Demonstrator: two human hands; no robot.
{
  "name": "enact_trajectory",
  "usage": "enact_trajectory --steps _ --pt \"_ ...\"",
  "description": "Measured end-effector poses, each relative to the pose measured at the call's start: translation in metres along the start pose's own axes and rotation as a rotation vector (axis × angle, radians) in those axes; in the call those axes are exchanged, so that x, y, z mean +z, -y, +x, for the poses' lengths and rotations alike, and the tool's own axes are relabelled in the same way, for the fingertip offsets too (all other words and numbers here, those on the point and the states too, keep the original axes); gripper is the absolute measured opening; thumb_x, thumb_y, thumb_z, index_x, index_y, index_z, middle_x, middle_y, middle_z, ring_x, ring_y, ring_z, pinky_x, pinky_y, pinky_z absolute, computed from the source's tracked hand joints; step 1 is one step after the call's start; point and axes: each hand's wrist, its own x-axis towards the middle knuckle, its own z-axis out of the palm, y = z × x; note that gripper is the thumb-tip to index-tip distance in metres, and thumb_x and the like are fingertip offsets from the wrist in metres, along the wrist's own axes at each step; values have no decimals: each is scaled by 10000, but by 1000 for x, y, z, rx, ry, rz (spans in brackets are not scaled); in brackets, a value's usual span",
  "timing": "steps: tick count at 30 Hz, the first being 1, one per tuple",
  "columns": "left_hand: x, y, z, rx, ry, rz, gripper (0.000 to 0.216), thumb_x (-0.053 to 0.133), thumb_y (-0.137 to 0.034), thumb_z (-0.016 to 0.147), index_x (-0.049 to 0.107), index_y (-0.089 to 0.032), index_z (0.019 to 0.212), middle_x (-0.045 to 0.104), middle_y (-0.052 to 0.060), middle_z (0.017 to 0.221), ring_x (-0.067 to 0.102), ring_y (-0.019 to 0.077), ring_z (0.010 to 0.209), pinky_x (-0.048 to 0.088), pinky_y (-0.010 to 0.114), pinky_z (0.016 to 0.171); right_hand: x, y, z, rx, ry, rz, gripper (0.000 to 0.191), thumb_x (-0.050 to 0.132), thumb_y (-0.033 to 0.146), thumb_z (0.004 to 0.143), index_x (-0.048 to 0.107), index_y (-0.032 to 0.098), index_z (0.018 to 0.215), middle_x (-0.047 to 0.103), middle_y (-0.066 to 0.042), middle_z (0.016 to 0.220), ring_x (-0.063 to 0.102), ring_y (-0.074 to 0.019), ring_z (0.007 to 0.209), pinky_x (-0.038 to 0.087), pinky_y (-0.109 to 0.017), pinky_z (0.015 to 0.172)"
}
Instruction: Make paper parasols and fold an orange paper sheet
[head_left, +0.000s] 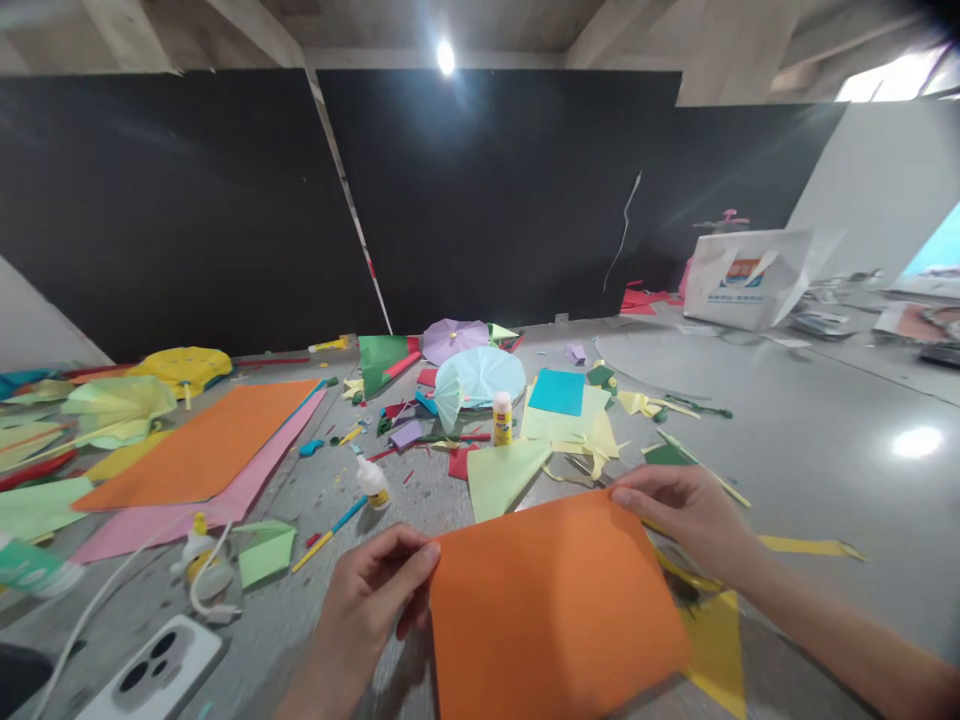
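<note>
An orange paper sheet (pixel 551 610) lies in front of me on the grey floor. My left hand (pixel 371 600) pinches its upper left corner. My right hand (pixel 686 515) holds its upper right corner with the fingers on top. A yellow paper piece (pixel 716 650) sticks out from under the sheet's right side. A light green folded paper (pixel 502 478) lies just beyond the sheet.
Two glue bottles (pixel 502 418) (pixel 373 482) stand among paper scraps. A big orange sheet (pixel 206 445) on pink paper lies left. Paper umbrellas (pixel 480 378) sit further back. A white phone (pixel 150 672) with cable lies near left. A white bag (pixel 750 275) stands far right.
</note>
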Motion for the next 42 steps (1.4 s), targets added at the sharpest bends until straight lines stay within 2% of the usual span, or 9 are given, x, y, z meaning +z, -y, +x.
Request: enact_trajectory --steps 8,19,26,34,42 --pt "2 -9 -2 -24 -7 0 376 728 -518 778 628 -170 675 525 -23 536 489 103 439 337 205 434 0 -1 0 23 16 10 386 753 580 795 796 198 757 763 -79 775 656 -209 722 527 -304 661" --pt "2 -7 -1 -28 -10 12 369 716 -522 794 628 -183 678 511 -24 527 482 107 442 321 211 436 2 6 -1 41 -1 -70 472 726 658 764 797 192 747 772 -91 772 679 -233 717 556 -321 644" --pt "0 -9 1 -22 -2 68 351 681 -506 826 672 -170 724 531 -18 525 497 104 439 298 206 441 2 9 1 54 -15 -43 468 751 656 738 796 190 730 771 -83 756 677 -221 708 552 -315 657" --pt "2 -6 -1 54 -19 109 357 669 -509 858 691 -165 765 556 -14 564 506 97 444 305 200 420 2 7 2 56 -24 -65 508 743 689 732 806 186 746 781 -104 779 686 -241 734 560 -328 669" --pt "4 -8 -5 67 -6 62 348 676 -513 860 682 -175 779 554 -22 551 500 100 447 326 189 411 1 6 3 66 -19 -75 493 751 683 725 811 194 755 794 -108 801 702 -262 756 568 -346 682"
